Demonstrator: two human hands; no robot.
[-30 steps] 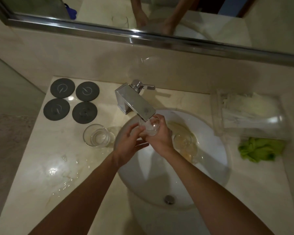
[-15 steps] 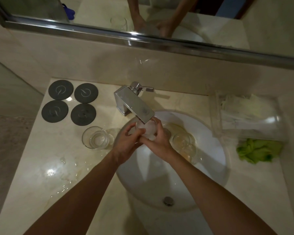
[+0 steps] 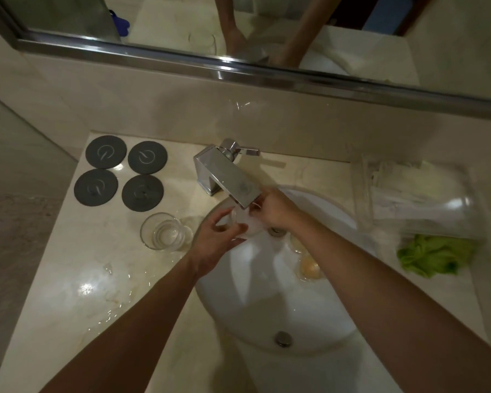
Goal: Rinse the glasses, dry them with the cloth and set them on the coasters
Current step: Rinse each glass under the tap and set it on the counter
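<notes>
While water runs from the tap [image 3: 229, 179], my right hand [image 3: 275, 209] has its grip curled round the rim of a glass [image 3: 245, 224] held just under the spout, and my left hand [image 3: 213, 243] cups the glass from the near side, thumb and fingers bent against its wall. The glass is blurred by the water, so I cannot tell how it is tilted. Below my hands is the white sink [image 3: 270, 302]; a second glass [image 3: 308, 265] lies inside it, near my right forearm, partly hidden by that arm. Left of the sink a third glass [image 3: 165, 231] stands upright on the pale marble surface [image 3: 68, 293], with wet patches spread in front of it. Behind that glass, four dark round coasters [image 3: 122, 174] lie in a square near the back left corner, none bearing anything. To the right of the sink a green cloth [image 3: 434, 255] lies crumpled on the surface, just in front of a clear plastic box [image 3: 417, 194] holding white packets. A beige tiled wall rises behind the tap, topped by a metal-framed mirror [image 3: 238, 32] that reflects my arms.
</notes>
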